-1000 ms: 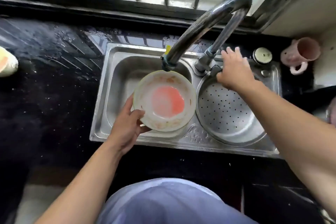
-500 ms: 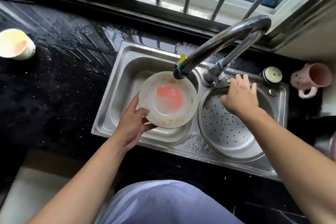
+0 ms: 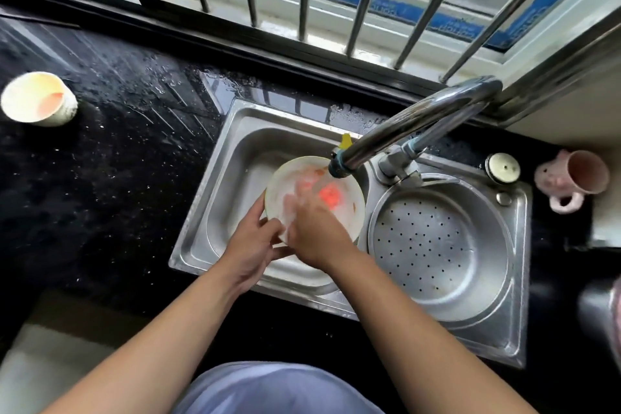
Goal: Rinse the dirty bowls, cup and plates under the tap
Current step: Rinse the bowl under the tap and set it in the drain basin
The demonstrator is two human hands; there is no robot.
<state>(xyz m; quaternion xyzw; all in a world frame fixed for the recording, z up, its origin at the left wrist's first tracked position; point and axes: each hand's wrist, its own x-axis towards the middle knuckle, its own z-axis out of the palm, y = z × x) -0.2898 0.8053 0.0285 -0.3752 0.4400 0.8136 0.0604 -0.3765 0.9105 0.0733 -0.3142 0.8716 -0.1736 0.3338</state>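
Observation:
A cream bowl (image 3: 349, 202) with a red-orange smear inside is held over the left sink basin (image 3: 235, 185), right under the tap spout (image 3: 339, 168). My left hand (image 3: 253, 247) grips its near-left rim. My right hand (image 3: 314, 232) lies inside the bowl, fingers spread and blurred against the smeared surface. A second cream cup or bowl (image 3: 38, 99) with orange residue stands on the dark counter at far left. A pink mug (image 3: 571, 180) lies on its side at the far right.
The chrome tap (image 3: 426, 118) arches from the sink's middle over the left basin. The right basin holds a round perforated metal strainer (image 3: 433, 245). A round sink cap (image 3: 503, 168) sits behind it. The black counter (image 3: 111, 161) is wet. Window bars run along the back.
My right hand left the tap base and moved left into the bowl, where it now rubs. The bowl stays under the spout in my left hand. The view has tilted upward.

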